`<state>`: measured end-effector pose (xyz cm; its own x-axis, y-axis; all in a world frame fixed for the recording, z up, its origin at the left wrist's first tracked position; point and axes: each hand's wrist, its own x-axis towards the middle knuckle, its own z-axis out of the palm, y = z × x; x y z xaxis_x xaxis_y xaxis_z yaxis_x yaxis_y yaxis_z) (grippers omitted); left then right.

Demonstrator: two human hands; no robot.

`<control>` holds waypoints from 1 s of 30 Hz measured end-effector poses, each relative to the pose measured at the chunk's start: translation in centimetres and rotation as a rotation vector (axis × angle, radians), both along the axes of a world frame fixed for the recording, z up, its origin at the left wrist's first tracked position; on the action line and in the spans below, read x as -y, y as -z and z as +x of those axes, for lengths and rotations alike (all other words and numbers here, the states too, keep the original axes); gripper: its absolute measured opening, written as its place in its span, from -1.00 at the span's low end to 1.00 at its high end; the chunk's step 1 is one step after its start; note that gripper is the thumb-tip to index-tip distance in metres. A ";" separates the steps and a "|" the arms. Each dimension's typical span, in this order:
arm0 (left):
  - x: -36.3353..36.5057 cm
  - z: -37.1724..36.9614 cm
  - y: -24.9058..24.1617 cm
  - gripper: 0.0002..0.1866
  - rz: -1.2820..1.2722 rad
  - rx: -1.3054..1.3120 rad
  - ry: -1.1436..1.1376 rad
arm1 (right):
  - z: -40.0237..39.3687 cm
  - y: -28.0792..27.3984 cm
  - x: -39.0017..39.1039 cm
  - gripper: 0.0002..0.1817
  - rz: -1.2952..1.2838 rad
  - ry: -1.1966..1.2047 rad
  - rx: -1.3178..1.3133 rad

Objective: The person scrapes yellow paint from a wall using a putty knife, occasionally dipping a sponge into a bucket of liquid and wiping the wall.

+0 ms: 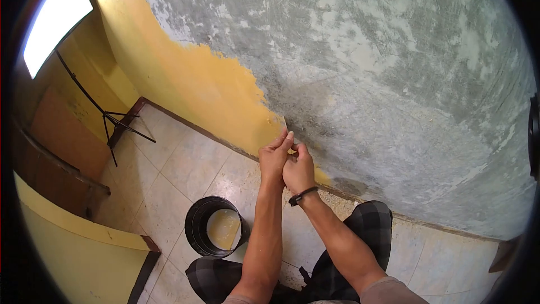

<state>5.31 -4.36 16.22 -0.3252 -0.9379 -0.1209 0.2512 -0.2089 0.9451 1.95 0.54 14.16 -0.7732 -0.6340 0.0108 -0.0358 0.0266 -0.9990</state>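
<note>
My left hand [273, 160] and my right hand [299, 170] are pressed together close to the wall, fingers closed. Between the fingertips shows the pale edge of a thin flat blade [285, 123], like a scraper's; the rest of it is hidden by the hands. It meets the wall at the ragged border of the yellow paint [225, 87]. To the right and above, the bare grey wall [360, 79] has whitish patches. A dark band [304, 195] circles my right wrist.
A black bucket [192, 228] with cloudy yellowish liquid and a flat yellowish piece stands left of my arm. Crumbly debris [337, 205] lies along the wall's base on the tiled floor [194, 160]. A black tripod stand [107, 115] and a low yellow partition [84, 242] are at left.
</note>
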 end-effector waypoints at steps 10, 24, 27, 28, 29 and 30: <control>2.2 -1.2 1.6 -0.59 -0.162 0.003 -0.175 | -1.8 -1.3 2.1 -0.73 0.095 -0.146 -0.006; 2.7 -0.9 0.5 -0.61 0.004 -0.054 -0.166 | -1.0 -1.0 2.8 -0.78 0.064 -0.062 -0.137; 1.9 -0.2 0.7 -0.62 0.024 -0.033 -0.143 | -1.0 -0.5 2.5 -0.81 0.086 -0.122 -0.005; 1.6 0.0 0.9 -0.62 0.031 -0.038 -0.107 | -0.7 -0.5 1.8 -0.81 0.091 -0.123 -0.004; 1.1 -0.2 1.1 -0.62 0.033 -0.038 -0.102 | -0.7 -0.4 0.8 -0.77 0.092 -0.083 -0.019; 0.2 -0.6 1.1 -0.62 -0.014 -0.023 -0.078 | -0.7 -0.7 -0.4 -0.73 0.098 -0.042 -0.034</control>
<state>4.71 -4.53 15.10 -0.2539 -0.9619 -0.1013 0.2875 -0.1751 0.9416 1.28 0.96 14.85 -0.7459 -0.6655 -0.0267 -0.0729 0.1215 -0.9899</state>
